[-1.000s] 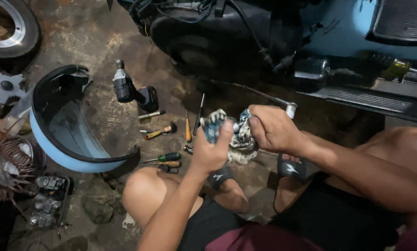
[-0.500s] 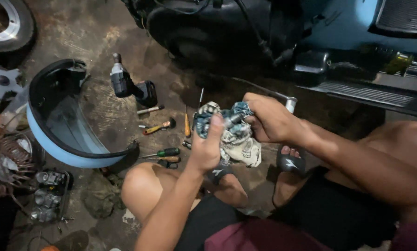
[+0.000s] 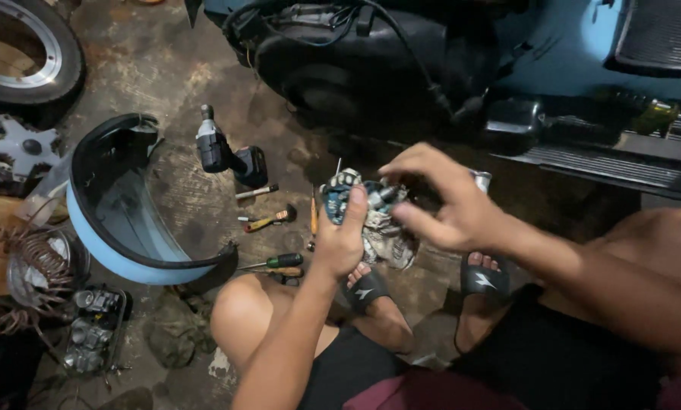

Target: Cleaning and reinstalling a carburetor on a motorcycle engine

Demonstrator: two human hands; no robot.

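Observation:
My left hand point(image 3: 342, 237) grips a small metal engine part point(image 3: 353, 196) wrapped in a dirty patterned rag point(image 3: 384, 237), held above my feet. My right hand point(image 3: 440, 203) hovers over the top of that part, fingers spread and curled, fingertips at or just above it; motion blur hides whether they touch. I am squatting, with a black sandal point(image 3: 365, 288) under the rag and another black sandal point(image 3: 483, 279) to its right.
On the concrete floor lie a cordless drill point(image 3: 226, 154), several screwdrivers point(image 3: 272, 263), a light-blue curved body panel point(image 3: 127, 220), a coiled wire basket point(image 3: 42, 262) and a carburettor-like part point(image 3: 90, 330). A blue scooter point(image 3: 462, 61) stands at the back, a wheel point(image 3: 23, 47) at top left.
My right hand has come off the rag-wrapped part and opened its fingers above it. My left hand keeps hold and has shifted slightly; the camera view has moved closer.

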